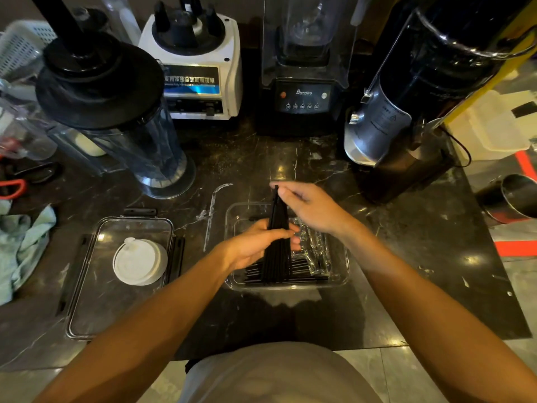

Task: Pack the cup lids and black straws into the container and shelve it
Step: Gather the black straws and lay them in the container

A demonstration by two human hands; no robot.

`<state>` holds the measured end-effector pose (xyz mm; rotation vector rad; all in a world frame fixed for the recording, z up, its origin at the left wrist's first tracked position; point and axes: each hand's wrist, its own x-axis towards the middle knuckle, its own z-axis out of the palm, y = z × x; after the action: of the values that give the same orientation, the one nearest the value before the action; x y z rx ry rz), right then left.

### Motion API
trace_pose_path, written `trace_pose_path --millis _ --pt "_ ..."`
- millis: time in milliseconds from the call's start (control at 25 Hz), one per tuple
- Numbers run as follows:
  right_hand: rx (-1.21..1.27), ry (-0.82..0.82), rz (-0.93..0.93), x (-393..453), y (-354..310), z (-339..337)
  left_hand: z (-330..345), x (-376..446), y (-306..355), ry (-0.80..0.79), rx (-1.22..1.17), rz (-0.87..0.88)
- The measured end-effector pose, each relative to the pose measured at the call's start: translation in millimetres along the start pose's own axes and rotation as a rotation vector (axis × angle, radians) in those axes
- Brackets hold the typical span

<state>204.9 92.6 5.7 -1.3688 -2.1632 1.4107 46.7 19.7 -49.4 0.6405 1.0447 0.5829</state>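
A person stands at a dark marble counter (406, 242), seen from above, with both bare forearms reaching forward. In front of them sits a clear rectangular plastic container (338, 282), open at the top. Loose black straws already lie flat along its floor, next to a crinkled clear plastic wrapper (315, 245) that rests inside it.

The left hand (255, 245) is closed around the middle of a bundle of long black plastic straws (277, 237), which stands tilted over the container with its lower ends down among the loose ones. The right hand (311, 206) pinches the upper tips of the bundle between thumb and fingers, as if squaring them up.

To the left, well apart from the container, lies a clear flat container lid with black side clips (96, 301). A small stack of white round plastic cup lids (139, 261) sits on it, not yet packed.

Along the back of the counter stand a clear blender jug with a black lid (116, 112), a white blender base (197, 68), a black blender in a clear hood (303, 68) and a silver and black machine (406, 112). A pale green cloth (23, 245) lies at the far left edge.

The step in hand appears to be packing the straws. The next move likely calls for lowering the bundle flat, lengthwise, so nothing pokes above the rim. After that, the cup lids need to go in, the clip lid must be fitted, and the container shelved.
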Motion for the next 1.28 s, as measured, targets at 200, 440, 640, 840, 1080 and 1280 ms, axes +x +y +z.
trace_pose_path --millis 200,440,640,840,1080,1280 --pt "0.172 0.043 0.015 -5.3 -8.5 3.9 -2.5 1.9 -1.4 0.007 0.005 -0.021" --pt "0.038 -0.089 0.061 -9.7 -13.3 0.5 -3.0 5.8 -0.9 -0.001 -0.041 -0.037" --pt "0.247 0.312 0.127 -23.6 7.2 -11.0 -11.6 -3.1 11.9 0.093 -0.057 0.064" --pt "-0.224 -0.361 0.233 -42.7 40.4 3.5 -32.1 -19.2 35.0 0.212 -0.119 0.240" --pt "-0.573 -0.484 0.195 -39.1 25.8 34.0 -48.5 -43.1 50.0 0.328 -0.354 0.318" --pt "-0.773 -0.452 0.134 -41.1 23.7 45.4 -50.5 -49.2 39.5 0.343 -0.435 0.300"
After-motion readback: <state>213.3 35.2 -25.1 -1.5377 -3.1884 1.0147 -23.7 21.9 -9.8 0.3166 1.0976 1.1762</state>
